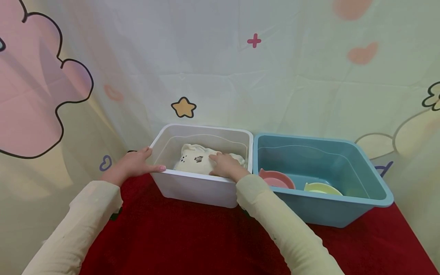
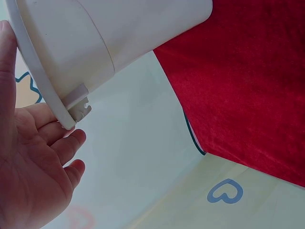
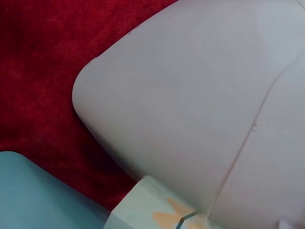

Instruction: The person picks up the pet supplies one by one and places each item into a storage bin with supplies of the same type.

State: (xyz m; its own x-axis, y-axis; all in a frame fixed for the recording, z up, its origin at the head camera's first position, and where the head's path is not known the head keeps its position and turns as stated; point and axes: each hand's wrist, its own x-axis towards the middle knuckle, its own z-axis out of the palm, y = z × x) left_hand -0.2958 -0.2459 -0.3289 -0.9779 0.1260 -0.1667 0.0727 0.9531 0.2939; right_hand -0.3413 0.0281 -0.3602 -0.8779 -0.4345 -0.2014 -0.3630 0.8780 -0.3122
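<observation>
A white plastic bin [image 1: 197, 187] stands on the red cloth. Inside it lies a bundle of cream fabric [image 1: 194, 160] with small dark prints. My left hand [image 1: 135, 164] holds the bin's front left corner, thumb on the front rim. From the left wrist view, the left hand [image 2: 40, 157] has the rim [image 2: 40, 86] between thumb and fingers. Reaching over the front rim, my right hand [image 1: 227, 166] rests on the right part of the fabric, fingers spread on top. In the right wrist view only the bin's outer wall [image 3: 181, 105] shows, the hand being hidden.
Right beside the white bin stands a larger blue bin [image 1: 309, 208], holding a pink dish [image 1: 276, 179] and a yellow-green dish [image 1: 321, 188]. Red velvet cloth [image 1: 185, 236] covers the table. A patterned curtain [image 1: 220, 91] hangs close behind both bins.
</observation>
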